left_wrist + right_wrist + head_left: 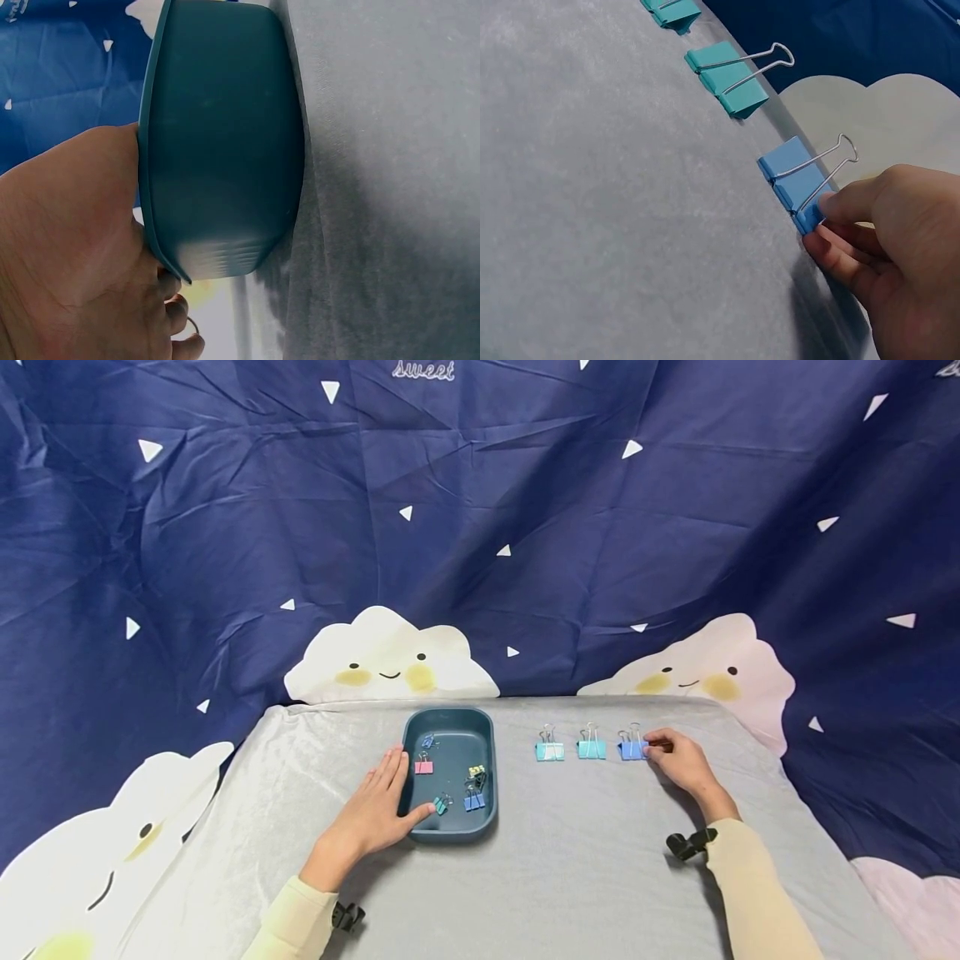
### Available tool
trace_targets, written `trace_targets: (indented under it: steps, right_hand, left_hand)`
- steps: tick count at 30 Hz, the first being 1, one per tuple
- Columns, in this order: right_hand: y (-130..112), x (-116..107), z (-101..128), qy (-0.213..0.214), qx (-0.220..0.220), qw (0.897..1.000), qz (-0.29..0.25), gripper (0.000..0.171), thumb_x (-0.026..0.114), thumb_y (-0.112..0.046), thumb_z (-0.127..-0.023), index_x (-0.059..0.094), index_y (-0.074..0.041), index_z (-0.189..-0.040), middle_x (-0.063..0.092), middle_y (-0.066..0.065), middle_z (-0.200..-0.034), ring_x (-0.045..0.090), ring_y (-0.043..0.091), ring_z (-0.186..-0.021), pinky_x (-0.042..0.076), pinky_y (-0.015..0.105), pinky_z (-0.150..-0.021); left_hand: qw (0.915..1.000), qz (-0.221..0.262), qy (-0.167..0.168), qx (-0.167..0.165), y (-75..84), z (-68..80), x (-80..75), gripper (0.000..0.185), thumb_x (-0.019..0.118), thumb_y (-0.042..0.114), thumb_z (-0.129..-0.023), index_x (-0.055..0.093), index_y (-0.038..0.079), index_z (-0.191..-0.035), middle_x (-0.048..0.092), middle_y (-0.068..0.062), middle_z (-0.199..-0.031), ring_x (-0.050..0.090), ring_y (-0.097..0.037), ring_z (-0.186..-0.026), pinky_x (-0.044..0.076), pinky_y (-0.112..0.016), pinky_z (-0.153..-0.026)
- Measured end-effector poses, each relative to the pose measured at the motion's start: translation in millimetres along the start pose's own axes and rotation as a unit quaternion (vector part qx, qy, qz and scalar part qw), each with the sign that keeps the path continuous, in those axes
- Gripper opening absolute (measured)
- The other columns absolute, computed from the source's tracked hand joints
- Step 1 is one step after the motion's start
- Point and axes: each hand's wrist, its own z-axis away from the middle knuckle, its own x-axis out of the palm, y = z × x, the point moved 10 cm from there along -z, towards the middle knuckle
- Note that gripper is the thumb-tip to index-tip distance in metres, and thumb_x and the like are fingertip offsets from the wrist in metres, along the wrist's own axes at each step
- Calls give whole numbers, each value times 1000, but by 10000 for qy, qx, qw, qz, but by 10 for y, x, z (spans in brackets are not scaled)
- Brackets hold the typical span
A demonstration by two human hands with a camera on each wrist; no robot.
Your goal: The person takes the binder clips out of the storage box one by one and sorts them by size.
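Note:
My left hand (372,810) holds the left rim of a dark teal tray (452,837), thumb over the edge and fingers along the outer side. The left wrist view shows the tray's outer wall (225,142) beside the palm. At the right, my right hand (684,763) pinches the right end of a blue binder clip (793,176) between thumb and fingers. This clip is at the right end of a row on the cloth. To its left are a turquoise binder clip (592,750) and another turquoise binder clip (550,752), all with wire handles upward.
Inside the tray lie a pink binder clip (423,767), a small blue one (427,742), a green one (441,806), a larger blue one (474,802) and a yellow-patterned one (477,771). Grey cloth (570,860) covers the table. A navy curtain (450,568) hangs behind.

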Motion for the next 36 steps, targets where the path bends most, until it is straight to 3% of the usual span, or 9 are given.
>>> trace_targets:
  steps: [7, 11, 17, 26, 36]
  right_hand:
    - [-99, -95, 39, 318, -137, 9994, -57, 24, 63, -5, -102, 70, 4, -122, 74, 26, -114, 71, 38, -102, 51, 24, -76]
    - [-175, -176, 60, 598, -206, 9979, -138, 19, 63, -5, -103, 72, 2, -118, 74, 23, -107, 67, 26, -94, 49, 17, -69]
    - [-360, -266, 67, 837, -414, 9956, -67, 14, 66, -12, -105, 73, -1, -111, 73, 15, -95, 57, 7, -79, 44, 16, -70]
    - [-761, -252, 62, 722, -906, 9930, -224, 12, 69, -10, -103, 75, -2, -108, 75, 15, -95, 57, 1, -81, 44, 12, -74]
    - [-1338, -148, 75, 350, -1340, 9897, -368, 7, 71, -10, -102, 76, -6, -105, 73, 8, -90, 58, 5, -75, 47, 19, -68]
  left_hand:
    - [10000, 17, -11, -14, 5, 2, -1, 103, 61, 63, -102, 20, -5, -168, 13, -21, -179, 14, -40, -166, 22, -59, -133]
    - [10000, 14, -43, -29, 0, 6, 1, 104, 60, 64, -101, 19, -5, -168, 12, -21, -179, 13, -40, -166, 22, -59, -133]
    - [10000, -35, -29, -7, -1, 10, -10, 106, 58, 68, -101, 20, -5, -168, 13, -21, -179, 14, -40, -166, 23, -59, -133]
    - [10000, 13, -39, -45, -4, 0, 6, 103, 61, 63, -102, 19, -4, -168, 12, -20, -179, 13, -40, -167, 22, -58, -133]
    - [10000, 13, -65, -56, -4, -5, 8, 104, 60, 64, -101, 19, -4, -168, 11, -19, -179, 12, -39, -167, 22, -58, -133]
